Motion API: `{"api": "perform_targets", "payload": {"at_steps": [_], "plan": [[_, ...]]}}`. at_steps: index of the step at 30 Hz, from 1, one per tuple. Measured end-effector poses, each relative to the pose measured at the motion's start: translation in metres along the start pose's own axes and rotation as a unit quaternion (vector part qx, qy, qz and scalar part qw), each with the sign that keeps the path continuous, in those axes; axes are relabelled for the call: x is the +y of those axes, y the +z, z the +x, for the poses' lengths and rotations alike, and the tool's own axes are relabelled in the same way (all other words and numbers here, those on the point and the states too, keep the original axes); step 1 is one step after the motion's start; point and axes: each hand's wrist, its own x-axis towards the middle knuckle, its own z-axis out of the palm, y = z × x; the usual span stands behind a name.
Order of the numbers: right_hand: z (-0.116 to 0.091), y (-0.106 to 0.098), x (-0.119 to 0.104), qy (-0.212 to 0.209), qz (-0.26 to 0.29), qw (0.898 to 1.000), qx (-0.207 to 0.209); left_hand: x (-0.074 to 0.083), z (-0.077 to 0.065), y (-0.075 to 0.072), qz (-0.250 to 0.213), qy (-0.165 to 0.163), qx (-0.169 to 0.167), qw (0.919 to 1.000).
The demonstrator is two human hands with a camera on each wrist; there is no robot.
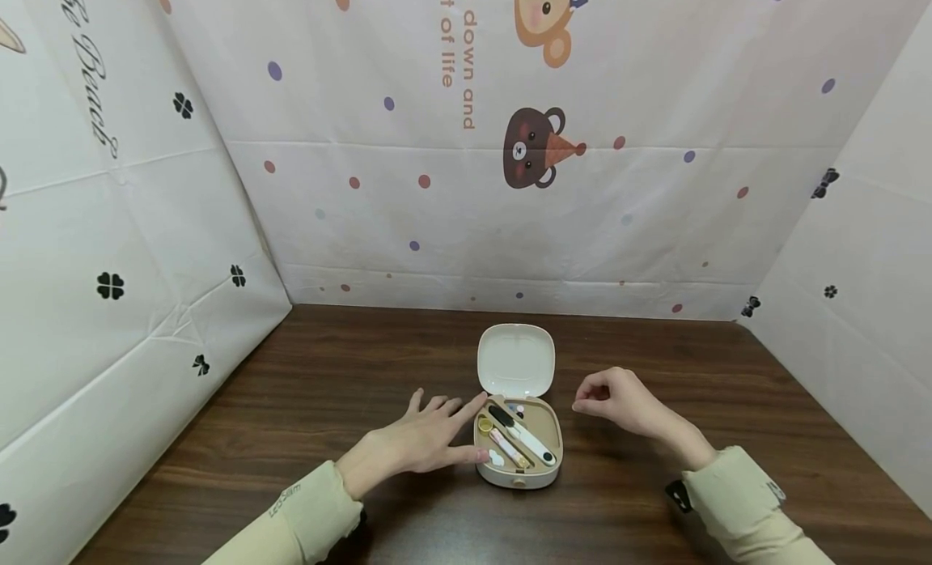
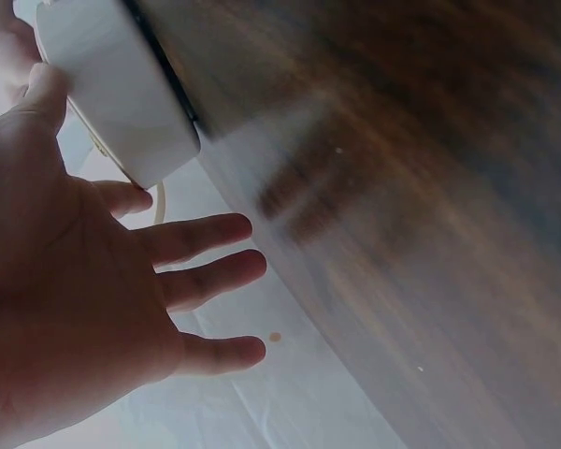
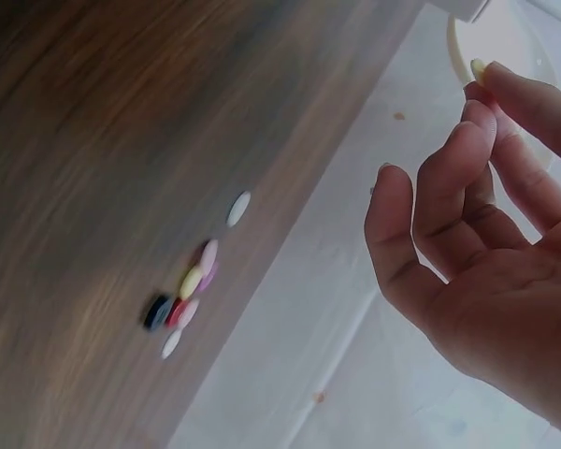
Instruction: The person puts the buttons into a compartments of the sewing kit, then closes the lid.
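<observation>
Screened-off tabletop workspace, wood-grain table (image 1: 364,354), bear-printed backdrop (image 1: 459,201), clover-printed side sheet (image 1: 138,233)

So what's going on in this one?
A person sits or stands at a dark wooden table. Their left hand is spread, touching the left side of a small white box whose lid is open. Inside lies a black-and-white tool, among other things. The right hand, apart from the box, seems to pinch a tiny yellowish piece. Several small coloured pieces lie on the table.
</observation>
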Motion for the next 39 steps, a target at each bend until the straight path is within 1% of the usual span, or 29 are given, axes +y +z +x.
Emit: {"api": "perform_targets", "payload": {"at_steps": [5,11,17,23,31,39], "plan": [[0.004,0.006,-0.006,-0.014,0.016,1.000,-0.008,0.000,-0.001,0.000,-0.001,0.000,-0.002,1.0000],[0.010,0.013,-0.011,-0.007,0.034,0.999,-0.024,0.000,-0.001,-0.001,-0.001,-0.001,-0.005,1.0000],[0.014,0.019,-0.018,-0.019,0.040,0.999,-0.030,-0.001,0.000,0.000,-0.001,-0.001,-0.007,1.0000],[0.018,0.025,-0.028,-0.025,0.050,0.997,-0.047,-0.002,0.001,0.001,0.002,-0.003,-0.006,1.0000],[0.024,0.032,-0.036,-0.038,0.045,0.997,-0.058,-0.001,0.001,0.001,0.003,0.001,-0.001,1.0000],[0.026,0.038,-0.043,-0.049,0.023,0.996,-0.064,-0.001,0.001,0.000,0.000,0.000,-0.004,1.0000]]}}
